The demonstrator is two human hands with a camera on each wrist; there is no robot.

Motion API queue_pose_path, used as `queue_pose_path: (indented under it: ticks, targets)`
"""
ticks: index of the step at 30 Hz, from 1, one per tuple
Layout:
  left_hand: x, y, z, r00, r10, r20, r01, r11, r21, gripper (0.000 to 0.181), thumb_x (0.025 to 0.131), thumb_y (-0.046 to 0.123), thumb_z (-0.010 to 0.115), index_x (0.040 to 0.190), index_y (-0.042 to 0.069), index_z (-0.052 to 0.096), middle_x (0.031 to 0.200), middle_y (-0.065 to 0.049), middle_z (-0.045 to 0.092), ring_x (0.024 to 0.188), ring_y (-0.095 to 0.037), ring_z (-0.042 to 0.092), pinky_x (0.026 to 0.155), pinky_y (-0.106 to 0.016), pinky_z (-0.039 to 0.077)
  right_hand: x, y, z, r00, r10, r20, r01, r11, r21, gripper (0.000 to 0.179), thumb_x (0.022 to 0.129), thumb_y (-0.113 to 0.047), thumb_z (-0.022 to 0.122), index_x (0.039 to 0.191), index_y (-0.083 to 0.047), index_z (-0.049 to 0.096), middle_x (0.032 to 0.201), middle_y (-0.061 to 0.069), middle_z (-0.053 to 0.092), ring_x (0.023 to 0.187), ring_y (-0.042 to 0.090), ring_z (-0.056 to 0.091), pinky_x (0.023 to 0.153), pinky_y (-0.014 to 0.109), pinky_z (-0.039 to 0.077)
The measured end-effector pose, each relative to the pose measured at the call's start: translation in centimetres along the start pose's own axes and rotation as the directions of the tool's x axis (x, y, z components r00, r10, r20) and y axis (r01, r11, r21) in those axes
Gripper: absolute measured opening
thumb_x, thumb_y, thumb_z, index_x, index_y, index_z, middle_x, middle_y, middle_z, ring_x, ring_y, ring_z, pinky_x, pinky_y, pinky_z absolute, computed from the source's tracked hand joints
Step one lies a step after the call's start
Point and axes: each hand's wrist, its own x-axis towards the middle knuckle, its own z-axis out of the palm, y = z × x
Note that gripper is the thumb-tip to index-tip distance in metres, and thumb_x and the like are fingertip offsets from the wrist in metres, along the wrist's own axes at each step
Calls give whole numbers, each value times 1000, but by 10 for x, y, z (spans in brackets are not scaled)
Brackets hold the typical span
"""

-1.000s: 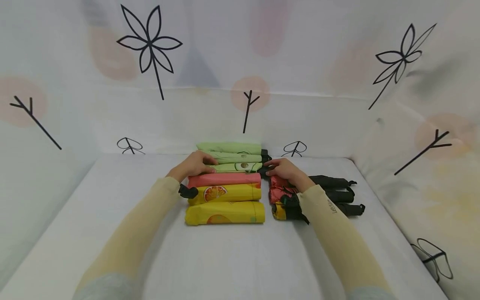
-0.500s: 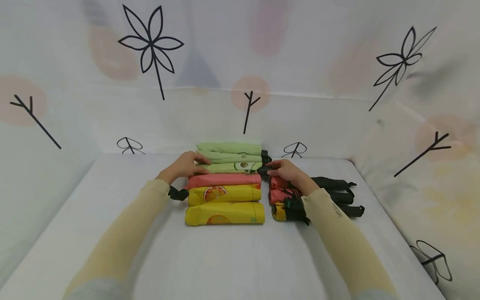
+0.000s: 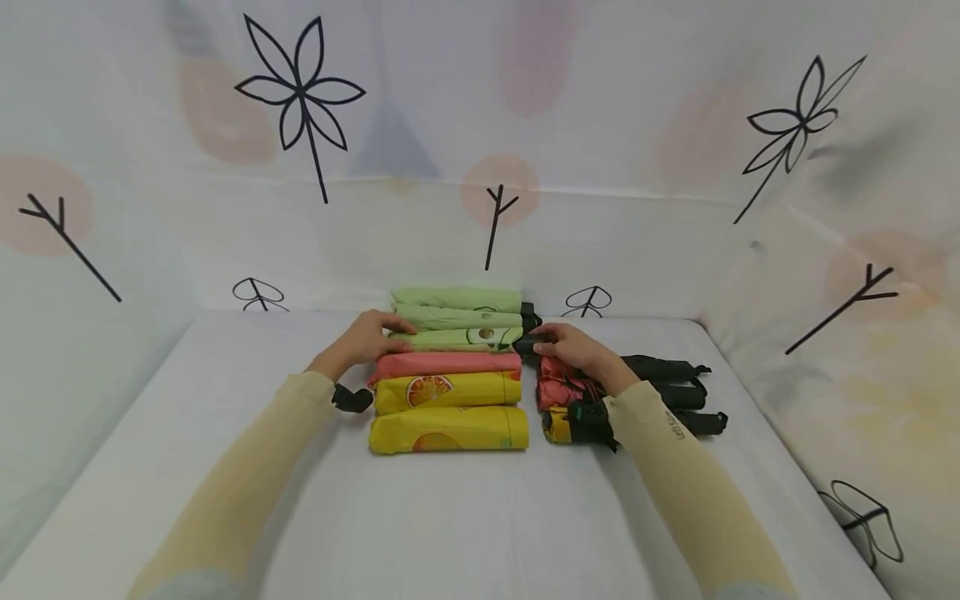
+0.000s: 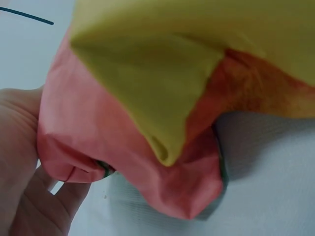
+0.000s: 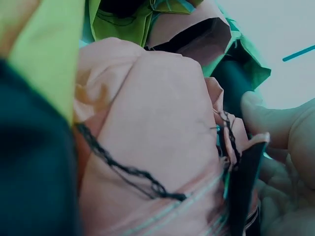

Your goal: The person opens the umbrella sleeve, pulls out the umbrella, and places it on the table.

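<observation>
My left hand (image 3: 367, 337) is at the left end of the front light-green folded umbrella (image 3: 450, 339), which has an avocado print; thumb and fingers straddle it. My right hand (image 3: 573, 346) pinches its black handle end (image 3: 527, 344). Two more green umbrellas (image 3: 457, 297) lie behind. In front are a pink roll (image 3: 450, 363) and two yellow rolls (image 3: 450, 429) with orange-slice prints. In the left wrist view, pink cloth (image 4: 88, 108) and yellow cloth (image 4: 147, 73) hide the left fingertips. The right wrist view shows the right thumb (image 5: 261, 115) against something dark beyond pale pink cloth (image 5: 157, 113).
Right of the rows, folded pink umbrellas (image 3: 558, 390) and a yellow one (image 3: 557, 425) lie with black handles (image 3: 701, 423) pointing right, partly under the right forearm. A small black object (image 3: 352, 398) sits at the left cuff. A printed cloth wall (image 3: 615, 233) rises behind the table.
My left hand has slid left along the front green umbrella, uncovering more of its left end; the black object at the cuff moved along. The right hand has shifted only slightly on the handle.
</observation>
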Motion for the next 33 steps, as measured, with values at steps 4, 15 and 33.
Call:
queue_pose_path:
  ticks: [4, 15, 33]
  targets:
    - [1, -6, 1, 1000, -1, -8, 1, 1000, -4, 31, 93, 21, 74, 122, 14, 72, 126, -9, 64, 124, -31, 53, 97, -49, 47, 0, 0, 2, 1000, 6, -25, -5, 999, 32, 45, 105, -20, 54, 146, -5, 46, 145, 22, 46, 131, 36, 44, 110, 53, 33]
    - [-1, -6, -1, 1000, -19, 5, 19, 1000, -20, 31, 92, 18, 74, 123, 13, 71, 128, -12, 62, 125, -33, 53, 99, -51, 46, -1, 3, 3, 999, 0, -52, 9, 987, 160, 45, 106, -21, 51, 147, -7, 45, 147, 23, 42, 131, 37, 44, 110, 55, 33]
    - [0, 1, -1, 1000, -21, 18, 22, 1000, -22, 31, 92, 17, 74, 123, 11, 71, 128, -13, 62, 123, -34, 54, 98, -51, 46, -5, 2, -7, 997, 8, -77, 14, 960, 280, 46, 101, -16, 60, 144, -3, 48, 145, 22, 44, 129, 38, 48, 107, 50, 41]
